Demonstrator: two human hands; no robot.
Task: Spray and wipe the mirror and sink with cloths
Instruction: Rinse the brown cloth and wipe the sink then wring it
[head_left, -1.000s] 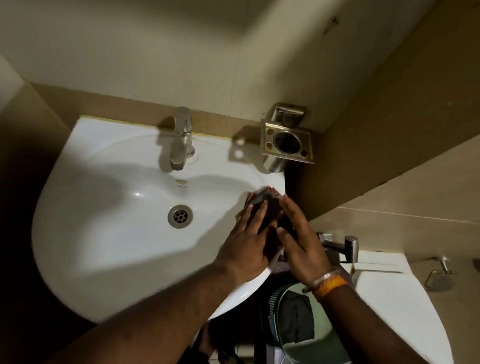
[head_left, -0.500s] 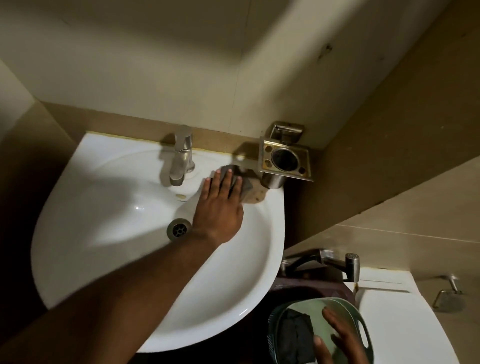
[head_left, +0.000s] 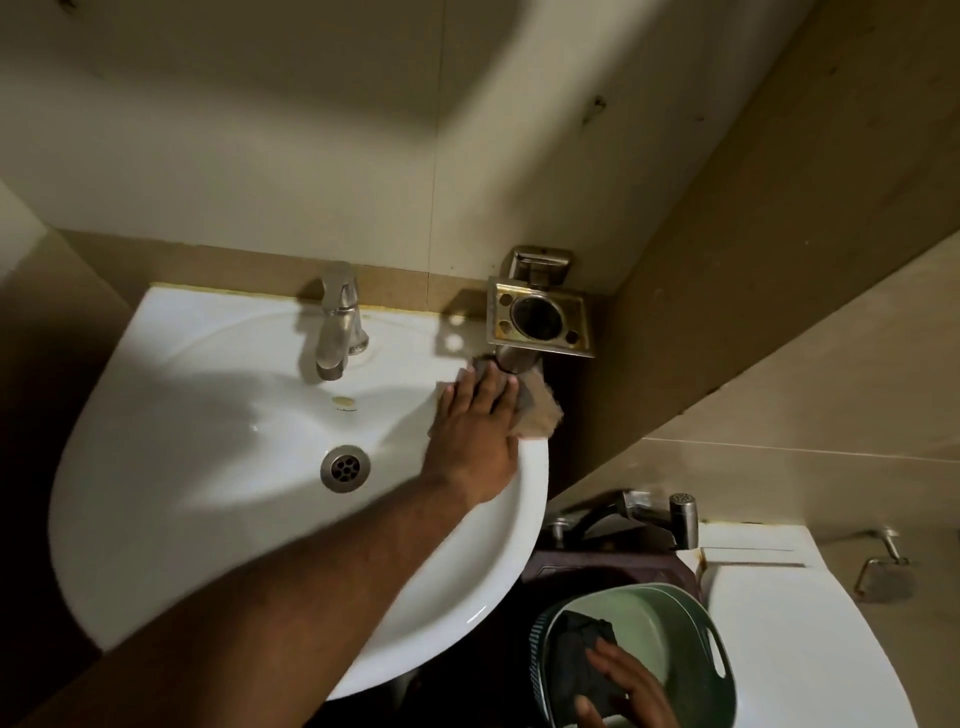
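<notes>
Pressing tan cloth (head_left: 540, 410) flat on far-right sink (head_left: 208, 415) rim, left hand (head_left: 475, 436) fingers straight, together, pointing far toward holder (head_left: 537, 325). Touching dark cloth (head_left: 584, 657) in green basket (head_left: 670, 613), right hand (head_left: 626, 691) fingers relaxed, apart.

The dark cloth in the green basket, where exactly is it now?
In the head view it lies at the bottom right, inside the green basket beside the sink. The dark cloth rests against the basket's left wall, with the right hand on it.
</notes>
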